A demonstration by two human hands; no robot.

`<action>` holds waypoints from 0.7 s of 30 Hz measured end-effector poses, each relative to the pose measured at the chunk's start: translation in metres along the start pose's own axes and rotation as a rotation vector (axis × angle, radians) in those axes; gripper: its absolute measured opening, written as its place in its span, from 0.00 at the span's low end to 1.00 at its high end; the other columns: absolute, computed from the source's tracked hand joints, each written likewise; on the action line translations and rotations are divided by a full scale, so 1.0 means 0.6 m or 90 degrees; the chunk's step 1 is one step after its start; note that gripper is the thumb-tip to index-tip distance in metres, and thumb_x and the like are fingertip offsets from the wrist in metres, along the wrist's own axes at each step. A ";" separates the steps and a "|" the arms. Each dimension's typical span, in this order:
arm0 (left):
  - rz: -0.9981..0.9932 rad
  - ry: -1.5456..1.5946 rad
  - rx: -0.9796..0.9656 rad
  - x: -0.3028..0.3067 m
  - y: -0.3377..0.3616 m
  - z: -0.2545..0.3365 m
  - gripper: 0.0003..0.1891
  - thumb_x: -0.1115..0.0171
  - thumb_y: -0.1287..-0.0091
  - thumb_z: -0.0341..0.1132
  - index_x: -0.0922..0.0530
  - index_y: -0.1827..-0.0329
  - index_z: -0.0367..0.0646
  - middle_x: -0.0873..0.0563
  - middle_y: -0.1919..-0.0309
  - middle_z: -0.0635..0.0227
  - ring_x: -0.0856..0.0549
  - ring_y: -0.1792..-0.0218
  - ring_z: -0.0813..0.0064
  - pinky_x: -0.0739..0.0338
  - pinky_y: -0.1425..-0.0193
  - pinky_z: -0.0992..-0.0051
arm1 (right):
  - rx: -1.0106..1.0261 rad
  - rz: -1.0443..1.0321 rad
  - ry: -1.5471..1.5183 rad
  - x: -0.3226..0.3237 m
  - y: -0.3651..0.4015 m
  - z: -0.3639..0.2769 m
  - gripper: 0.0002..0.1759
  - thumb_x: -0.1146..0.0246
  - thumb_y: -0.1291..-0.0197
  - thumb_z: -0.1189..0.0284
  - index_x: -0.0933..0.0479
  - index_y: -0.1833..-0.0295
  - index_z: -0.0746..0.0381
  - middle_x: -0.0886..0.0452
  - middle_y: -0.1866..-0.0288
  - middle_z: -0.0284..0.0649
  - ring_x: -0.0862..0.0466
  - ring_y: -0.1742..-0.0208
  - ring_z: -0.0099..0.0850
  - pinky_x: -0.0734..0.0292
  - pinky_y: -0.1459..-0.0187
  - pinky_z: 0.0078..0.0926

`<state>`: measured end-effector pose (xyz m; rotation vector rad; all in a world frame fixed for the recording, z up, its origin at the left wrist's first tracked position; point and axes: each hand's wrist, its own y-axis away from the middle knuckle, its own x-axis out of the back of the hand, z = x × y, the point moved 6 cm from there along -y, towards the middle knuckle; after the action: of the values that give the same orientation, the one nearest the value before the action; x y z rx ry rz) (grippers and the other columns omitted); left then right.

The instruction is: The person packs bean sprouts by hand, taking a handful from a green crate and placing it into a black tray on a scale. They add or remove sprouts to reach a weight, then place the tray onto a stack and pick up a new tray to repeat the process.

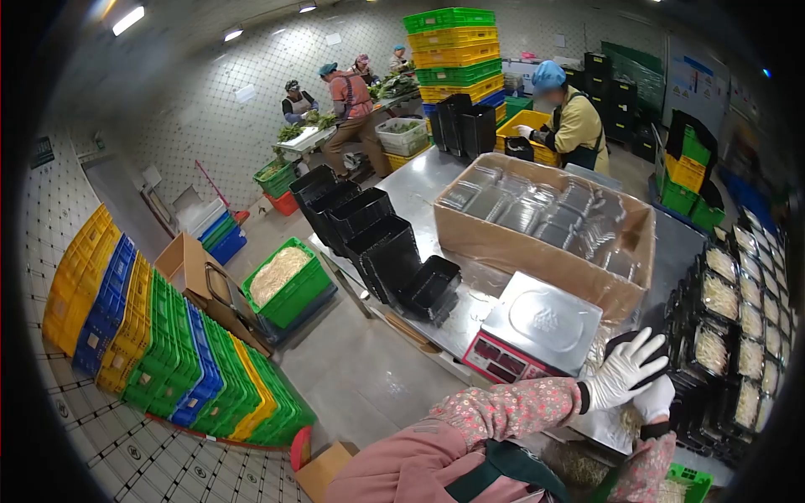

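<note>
My left hand [625,370], in a white glove, is stretched out with its fingers spread, past the right end of the scale. Just below it is my gloved right hand [656,399], whose fingers are mostly hidden behind the left. Something black [619,342] shows behind the left hand; what it is cannot be made out. Close by on the right stand stacked black trays [711,350] filled with pale, thin strands. A scale [541,323] with a steel plate and red front sits to the left of my hands, its plate bare.
A cardboard box [537,247] of clear plastic lids stands beyond the scale. Nested black trays [381,251] line the table's left edge. A green crate [288,282] of pale strands and stacked crates [180,344] stand left. Across the table works a person [579,126]; others work farther back.
</note>
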<state>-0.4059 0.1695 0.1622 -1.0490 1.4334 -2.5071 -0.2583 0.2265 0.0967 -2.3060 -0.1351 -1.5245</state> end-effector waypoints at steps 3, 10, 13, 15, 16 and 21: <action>-0.002 0.089 0.218 0.062 0.049 -0.127 0.26 0.36 0.33 0.36 0.26 0.32 0.45 0.35 0.27 0.50 0.32 0.29 0.48 0.33 0.29 0.59 | -0.050 -0.049 -0.028 -0.008 -0.083 -0.153 0.31 0.27 0.55 0.61 0.24 0.44 0.61 0.15 0.55 0.51 0.14 0.53 0.50 0.19 0.51 0.43; 0.159 0.400 0.510 0.136 0.213 -0.339 0.25 0.45 0.24 0.42 0.32 0.29 0.36 0.25 0.34 0.53 0.27 0.32 0.62 0.36 0.27 0.68 | 0.245 -0.092 0.010 -0.127 -0.182 -0.369 0.42 0.24 0.64 0.61 0.29 0.39 0.61 0.18 0.52 0.48 0.18 0.49 0.48 0.22 0.48 0.44; -0.062 0.302 0.639 0.154 0.272 -0.394 0.28 0.45 0.24 0.44 0.34 0.28 0.35 0.25 0.35 0.50 0.28 0.31 0.60 0.37 0.26 0.68 | 0.297 -0.152 0.104 -0.204 -0.191 -0.378 0.40 0.24 0.64 0.59 0.26 0.40 0.59 0.17 0.53 0.47 0.17 0.50 0.45 0.23 0.50 0.43; -0.049 0.051 0.491 0.191 0.258 -0.406 0.32 0.42 0.29 0.42 0.38 0.26 0.36 0.28 0.33 0.44 0.33 0.28 0.50 0.41 0.23 0.60 | 0.364 -0.196 0.109 -0.258 -0.189 -0.376 0.41 0.27 0.60 0.61 0.30 0.36 0.61 0.19 0.50 0.45 0.19 0.48 0.43 0.25 0.49 0.44; -0.012 -0.010 0.426 0.201 0.243 -0.401 0.33 0.42 0.30 0.42 0.39 0.25 0.36 0.31 0.31 0.44 0.34 0.28 0.48 0.41 0.23 0.59 | 0.356 -0.193 0.097 -0.265 -0.191 -0.373 0.41 0.28 0.59 0.62 0.30 0.36 0.62 0.19 0.50 0.45 0.19 0.48 0.44 0.25 0.48 0.43; -0.281 -0.143 0.301 0.157 0.201 -0.367 0.36 0.45 0.30 0.47 0.43 0.22 0.41 0.39 0.24 0.49 0.35 0.27 0.48 0.47 0.21 0.55 | 0.315 -0.264 0.039 -0.293 -0.207 -0.353 0.42 0.27 0.58 0.61 0.30 0.36 0.65 0.22 0.46 0.51 0.22 0.44 0.50 0.27 0.43 0.45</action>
<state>-0.6392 0.2286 0.0440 -1.5977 0.5476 -2.6817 -0.5491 0.2877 0.0424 -1.9031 -0.9139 -1.5227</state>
